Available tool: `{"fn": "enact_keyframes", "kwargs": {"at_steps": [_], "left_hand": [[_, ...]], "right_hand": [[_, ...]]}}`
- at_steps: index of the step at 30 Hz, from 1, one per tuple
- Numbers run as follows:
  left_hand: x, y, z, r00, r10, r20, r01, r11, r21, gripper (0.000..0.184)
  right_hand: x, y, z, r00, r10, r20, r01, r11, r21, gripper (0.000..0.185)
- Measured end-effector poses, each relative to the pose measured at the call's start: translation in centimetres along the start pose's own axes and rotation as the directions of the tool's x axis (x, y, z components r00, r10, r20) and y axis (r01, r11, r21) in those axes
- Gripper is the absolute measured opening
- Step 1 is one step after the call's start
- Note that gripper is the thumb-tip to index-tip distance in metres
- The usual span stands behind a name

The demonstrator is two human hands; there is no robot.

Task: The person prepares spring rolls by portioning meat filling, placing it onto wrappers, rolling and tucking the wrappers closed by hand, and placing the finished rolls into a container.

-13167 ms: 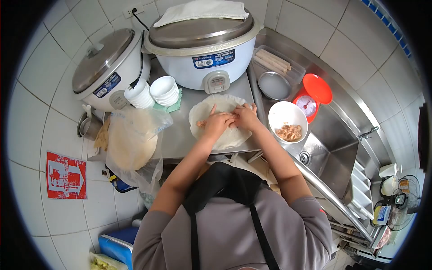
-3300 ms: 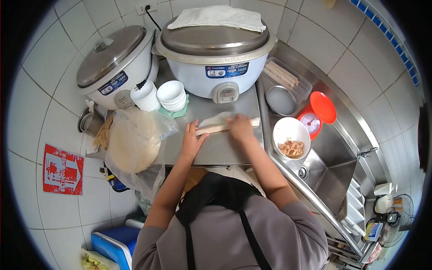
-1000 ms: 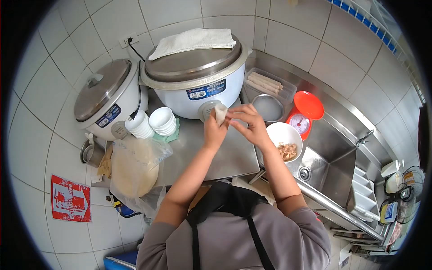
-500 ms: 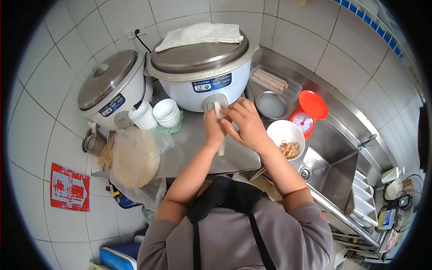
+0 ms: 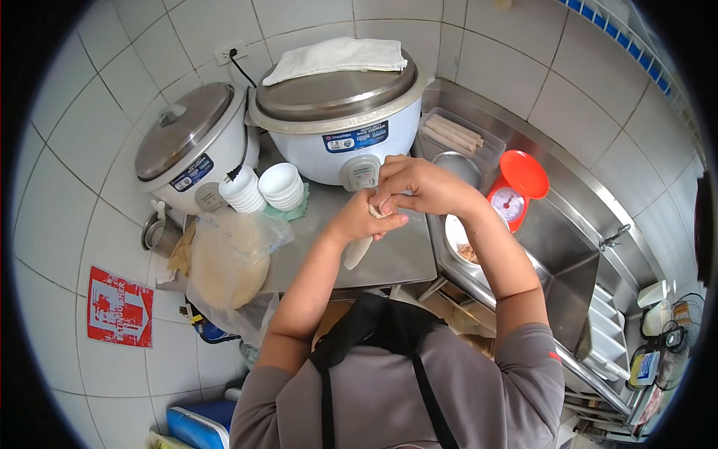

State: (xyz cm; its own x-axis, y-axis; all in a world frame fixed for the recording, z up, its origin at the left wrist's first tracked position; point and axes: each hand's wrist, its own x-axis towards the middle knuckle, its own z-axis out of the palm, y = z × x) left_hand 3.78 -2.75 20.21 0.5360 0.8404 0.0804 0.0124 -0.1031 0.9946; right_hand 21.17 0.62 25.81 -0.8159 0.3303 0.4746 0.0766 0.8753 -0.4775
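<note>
My left hand (image 5: 354, 219) is wrapped round a pale spring roll (image 5: 358, 253), whose lower end sticks out below the fist, tilted towards me. At its upper end the fingertips of my right hand (image 5: 413, 187) pinch the thin wrapper. Both hands are over the steel table (image 5: 321, 258), in front of the large rice cooker (image 5: 307, 153). Right of them a white bowl (image 5: 451, 232) holds brownish filling (image 5: 467, 254), partly hidden by my right forearm. A clear plastic box (image 5: 490, 153) with several similar rolls (image 5: 451, 135) lies behind.
A plastic bag of round pale wrappers (image 5: 228, 262) lies at the left table edge. Stacked white cups (image 5: 281, 187) stand behind it, near a smaller rice cooker (image 5: 187, 142). To the right are a metal bowl (image 5: 460, 168), a red scale (image 5: 523, 176) and a sink (image 5: 565, 277).
My right hand has turned over, its elbow swinging outward, and now pinches the roll's top from above. The roll and my left hand sit slightly lower, and the forearm covers more of the bowl.
</note>
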Motion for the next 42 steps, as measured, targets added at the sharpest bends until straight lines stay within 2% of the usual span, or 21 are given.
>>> {"fn": "enact_keyframes", "kwargs": {"at_steps": [3, 5, 8, 9, 11, 14, 17, 20, 21, 24, 26, 29, 30, 31, 34, 37, 42], "left_hand": [[0.0, -0.2, -0.4, 1.000, 0.000, -0.021, -0.001, 0.999, -0.033, 0.016], [0.1, -1.0, -1.0, 0.998, 0.054, -0.026, -0.054, 0.999, -0.004, 0.017], [0.2, -0.9, -1.1, 0.998, 0.051, -0.045, -0.048, 0.997, 0.063, 0.016], [0.1, -0.8, -1.0, 0.998, 0.033, -0.050, -0.029, 0.996, 0.088, 0.016], [0.4, -1.0, -1.2, 0.999, 0.037, -0.005, -0.037, 0.998, 0.049, 0.016], [0.5, -0.7, -0.9, 0.998, 0.067, 0.004, -0.067, 0.997, 0.035, 0.015], [0.3, -0.7, -0.7, 0.997, 0.077, 0.003, -0.077, 0.997, -0.002, 0.013], [0.3, -1.3, -0.8, 0.994, 0.113, -0.002, -0.112, 0.991, -0.073, 0.015], [0.3, -1.5, -0.8, 0.991, 0.130, -0.008, -0.130, 0.987, -0.098, 0.015], [0.0, -1.1, -0.6, 0.976, 0.211, -0.048, -0.211, 0.977, -0.012, 0.017], [0.0, -1.8, -0.9, 0.962, 0.198, -0.185, -0.208, 0.978, -0.033, 0.013], [0.3, -1.1, -1.6, 0.925, 0.202, -0.322, -0.254, 0.959, -0.125, 0.010], [0.4, -0.7, -2.0, 0.909, 0.209, -0.361, -0.283, 0.945, -0.165, 0.009], [0.5, -0.6, -2.4, 0.890, 0.209, -0.406, -0.263, 0.961, -0.083, 0.009], [0.8, -0.6, -2.3, 0.780, 0.317, -0.540, -0.395, 0.918, -0.031, 0.014], [-0.1, 0.3, -1.8, 0.746, 0.360, -0.560, -0.400, 0.915, 0.055, 0.021], [0.0, 0.6, -1.2, 0.675, 0.497, -0.546, -0.514, 0.847, 0.136, 0.033]], "right_hand": [[0.2, -0.2, 0.5, 0.999, 0.044, 0.027, -0.044, 0.999, 0.000, 0.018], [0.1, -0.6, 1.2, 0.997, 0.077, 0.024, -0.077, 0.997, -0.007, 0.017], [0.2, 0.0, 0.8, 0.989, 0.044, 0.140, -0.036, 0.998, -0.058, 0.019], [0.4, 0.5, 0.8, 0.983, 0.075, 0.165, -0.071, 0.997, -0.036, 0.021], [1.0, 1.4, 0.5, 0.967, 0.135, 0.214, -0.138, 0.990, 0.001, 0.026], [2.4, 0.3, 0.0, 0.966, 0.121, 0.229, -0.120, 0.993, -0.018, 0.021], [3.1, -0.4, -0.1, 0.959, 0.090, 0.269, -0.044, 0.984, -0.173, 0.010], [3.7, -1.0, 0.5, 0.945, 0.177, 0.276, -0.075, 0.936, -0.343, 0.009], [3.9, -1.2, 0.8, 0.948, 0.183, 0.259, -0.070, 0.917, -0.392, 0.010], [4.1, -1.2, 1.7, 0.970, 0.155, 0.189, -0.042, 0.867, -0.497, 0.011], [4.0, -0.7, 2.5, 0.990, 0.083, 0.115, -0.011, 0.853, -0.522, 0.010], [3.7, -1.2, 2.0, 0.977, 0.128, -0.172, -0.173, 0.944, -0.282, 0.012], [3.3, -1.5, 1.9, 0.976, 0.092, -0.198, -0.148, 0.944, -0.294, 0.015], [2.7, -2.0, 1.8, 0.975, 0.050, -0.217, -0.117, 0.943, -0.311, 0.018], [2.2, -2.9, 2.5, 0.965, -0.036, -0.258, -0.060, 0.933, -0.355, 0.028], [2.2, -3.2, 2.8, 0.959, -0.076, -0.272, -0.043, 0.913, -0.405, 0.028], [2.6, -3.5, 2.7, 0.963, -0.070, -0.259, -0.042, 0.915, -0.401, 0.021]]}}
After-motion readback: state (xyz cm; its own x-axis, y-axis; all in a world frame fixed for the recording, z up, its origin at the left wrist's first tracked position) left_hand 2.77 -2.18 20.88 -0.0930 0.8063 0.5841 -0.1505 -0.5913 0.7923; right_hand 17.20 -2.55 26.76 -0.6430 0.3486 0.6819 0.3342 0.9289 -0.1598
